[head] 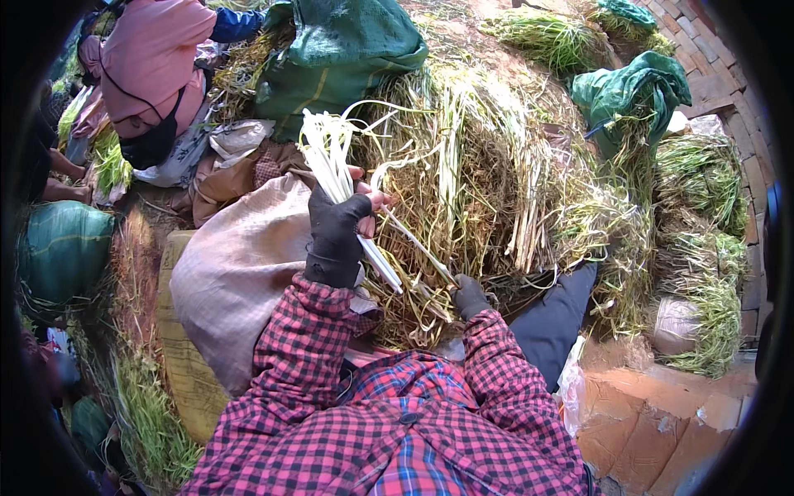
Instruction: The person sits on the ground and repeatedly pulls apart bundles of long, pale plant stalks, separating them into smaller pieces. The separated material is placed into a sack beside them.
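My left hand (340, 226), in a dark fingerless glove, grips a bundle of slim white stalks (329, 158), likely a scallion-like vegetable. The ends of the bundle stick out below the palm. One thin single stalk (417, 240) runs from my left fingertips down to my right hand (469, 297). That hand, dark-gloved too, is closed around the lower end of the stalk; its fingers are mostly hidden. Directly beyond both hands lies a large heap of long stalks (456, 167) with dry, brownish leaves. Loose peeled leaves (425, 310) lie between my forearms.
A pale cloth sack (242, 266) bulges beside my left arm, next to a yellow sack (186, 347). A green woven sack (341, 56) stands behind the heap. Another person (152, 68) in pink bends at upper left. More stalk bundles (701, 186) lie at right near brick paving (753, 173).
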`<state>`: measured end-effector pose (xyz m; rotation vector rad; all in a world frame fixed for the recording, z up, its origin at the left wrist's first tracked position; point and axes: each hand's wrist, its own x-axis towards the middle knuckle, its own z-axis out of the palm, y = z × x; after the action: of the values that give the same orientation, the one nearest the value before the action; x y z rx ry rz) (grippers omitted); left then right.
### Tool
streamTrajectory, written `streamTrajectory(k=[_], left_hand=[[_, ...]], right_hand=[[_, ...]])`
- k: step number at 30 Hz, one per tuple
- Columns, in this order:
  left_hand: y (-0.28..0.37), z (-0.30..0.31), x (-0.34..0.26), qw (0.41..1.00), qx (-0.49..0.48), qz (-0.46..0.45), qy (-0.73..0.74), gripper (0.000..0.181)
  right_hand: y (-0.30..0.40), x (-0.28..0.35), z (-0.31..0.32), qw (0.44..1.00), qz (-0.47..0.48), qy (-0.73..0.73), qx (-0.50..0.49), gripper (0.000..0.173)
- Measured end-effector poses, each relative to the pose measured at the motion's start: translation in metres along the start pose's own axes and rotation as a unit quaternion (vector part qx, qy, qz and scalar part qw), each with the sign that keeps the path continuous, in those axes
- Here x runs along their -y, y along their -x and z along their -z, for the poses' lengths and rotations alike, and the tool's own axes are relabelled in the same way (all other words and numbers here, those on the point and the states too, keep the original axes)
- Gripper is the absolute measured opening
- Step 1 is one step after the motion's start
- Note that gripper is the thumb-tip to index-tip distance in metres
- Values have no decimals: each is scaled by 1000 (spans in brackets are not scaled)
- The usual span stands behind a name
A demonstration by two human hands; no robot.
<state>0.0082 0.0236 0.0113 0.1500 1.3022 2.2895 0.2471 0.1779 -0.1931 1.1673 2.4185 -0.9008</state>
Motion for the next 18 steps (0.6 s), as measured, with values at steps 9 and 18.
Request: streamTrajectory(k=[9, 18], left_hand=[[-5, 37, -49, 993, 21, -61, 102, 35], [-10, 35, 21, 999, -15, -16, 28, 36]], right_hand=[[-17, -4, -1, 994, -38, 74, 70, 33], [-12, -18, -6, 983, 173, -47, -49, 23]])
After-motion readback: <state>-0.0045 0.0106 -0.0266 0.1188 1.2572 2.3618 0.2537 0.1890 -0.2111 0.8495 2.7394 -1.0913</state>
